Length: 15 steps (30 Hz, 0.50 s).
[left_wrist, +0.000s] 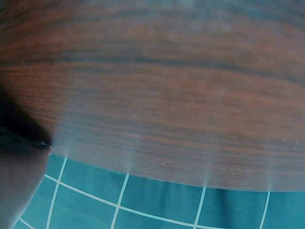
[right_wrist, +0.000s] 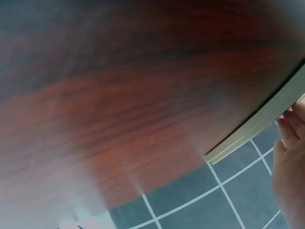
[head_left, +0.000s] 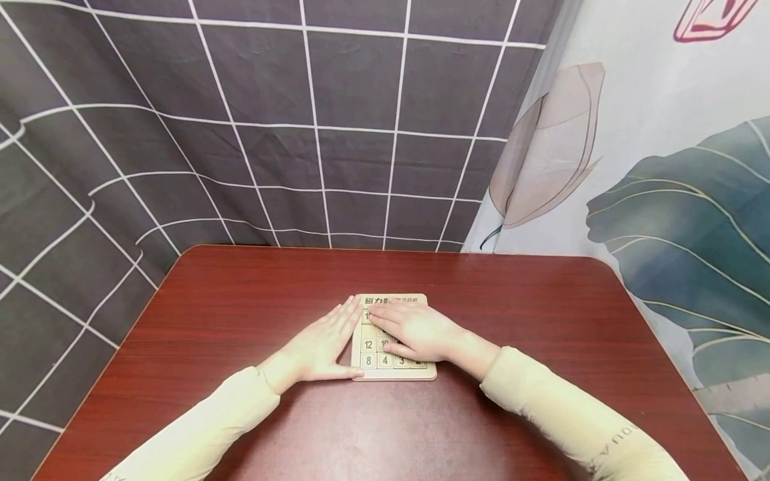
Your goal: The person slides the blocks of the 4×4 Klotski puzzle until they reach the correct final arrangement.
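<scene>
A cream number slide puzzle lies flat on the table, with dark Chinese lettering along its top and numbered square tiles below. My left hand is at its left side, fingers straight along the edge and thumb reaching to the lower left corner. Over the tiles rests my right hand, fingers extended to the left; it hides much of the upper and middle rows. Tiles 8, 4 and 3 show in the bottom row, and the 12 tile just above. In the right wrist view, the puzzle's pale side edge runs beside the fingers.
The reddish-brown wooden table has a glossy top with rounded far corners. Behind it hangs a dark grey curtain with a white grid. A white curtain with a leaf print hangs at the right.
</scene>
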Motion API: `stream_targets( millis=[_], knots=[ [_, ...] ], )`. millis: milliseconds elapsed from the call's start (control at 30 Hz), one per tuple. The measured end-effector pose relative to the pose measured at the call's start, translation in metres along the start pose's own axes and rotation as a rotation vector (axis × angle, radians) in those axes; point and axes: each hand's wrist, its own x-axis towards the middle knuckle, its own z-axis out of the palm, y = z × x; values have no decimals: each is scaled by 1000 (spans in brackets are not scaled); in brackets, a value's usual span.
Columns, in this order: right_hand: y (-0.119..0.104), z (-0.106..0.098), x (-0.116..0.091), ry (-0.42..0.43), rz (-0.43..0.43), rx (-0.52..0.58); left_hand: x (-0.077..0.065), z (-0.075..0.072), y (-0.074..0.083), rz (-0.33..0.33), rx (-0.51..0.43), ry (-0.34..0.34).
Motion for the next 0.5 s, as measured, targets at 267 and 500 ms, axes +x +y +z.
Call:
stream_targets(
  millis=[267,500],
  knots=[
    [-13,1,-12,61,-84,-51,-1,0,1,1,-4,11],
    [-16,-1,-18,58,-79,-47,-1,0,1,2,-7,8]
  ],
)
